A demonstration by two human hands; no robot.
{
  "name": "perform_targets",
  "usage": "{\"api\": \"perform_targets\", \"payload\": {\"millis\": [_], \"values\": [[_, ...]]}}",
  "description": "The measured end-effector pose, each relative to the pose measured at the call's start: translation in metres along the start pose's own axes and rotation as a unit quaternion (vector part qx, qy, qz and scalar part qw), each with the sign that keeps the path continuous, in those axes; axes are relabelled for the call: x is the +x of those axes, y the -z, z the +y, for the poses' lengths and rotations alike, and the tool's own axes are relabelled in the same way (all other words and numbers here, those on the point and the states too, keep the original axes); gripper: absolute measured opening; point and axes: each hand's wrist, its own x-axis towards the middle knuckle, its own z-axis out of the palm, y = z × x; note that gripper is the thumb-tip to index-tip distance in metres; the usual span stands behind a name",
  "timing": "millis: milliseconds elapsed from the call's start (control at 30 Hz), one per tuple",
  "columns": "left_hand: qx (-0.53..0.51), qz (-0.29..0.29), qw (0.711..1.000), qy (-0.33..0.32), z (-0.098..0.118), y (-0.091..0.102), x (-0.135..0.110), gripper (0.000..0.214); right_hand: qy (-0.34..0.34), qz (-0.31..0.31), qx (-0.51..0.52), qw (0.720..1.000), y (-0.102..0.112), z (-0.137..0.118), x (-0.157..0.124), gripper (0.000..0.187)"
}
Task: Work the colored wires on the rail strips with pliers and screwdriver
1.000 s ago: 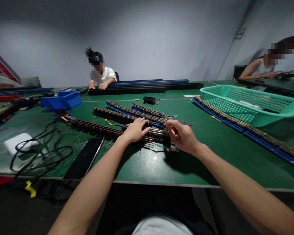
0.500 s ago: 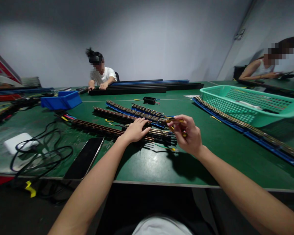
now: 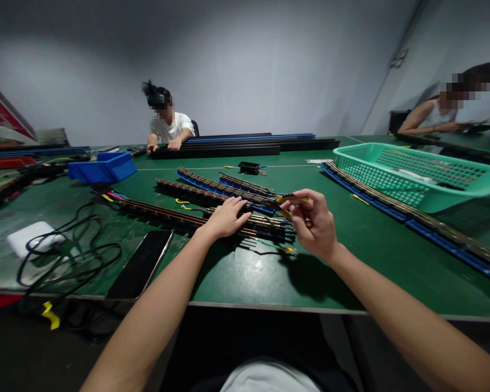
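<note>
My left hand lies with its fingers spread across several dark strips carrying copper-coloured rails, pressing on one rail strip near its right part. In my right hand are pliers with yellow and black handles. Their jaws point left, at the right ends of the strips. Whether they touch a wire there I cannot tell. Below, a green wire with a yellow end sticks out over the table. Another rail strip runs left from under my left hand, with coloured wires at its far end.
A phone, a white charger and looped black cable lie left. Behind stand a blue bin and a small black box. A green basket and a long blue-based rail strip occupy the right. Two people sit across.
My right hand has shifted very slightly, and the pliers' handles look a little differently angled. My left hand stays in place on the strips.
</note>
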Motion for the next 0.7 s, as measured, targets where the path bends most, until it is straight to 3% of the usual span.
{"api": "perform_targets", "payload": {"millis": [700], "values": [[-0.002,-0.005,1.000,0.002,0.0006,0.0002,0.0000,0.057,-0.024,0.012,0.014,1.000,0.0016,0.0055,-0.0048,0.025]]}}
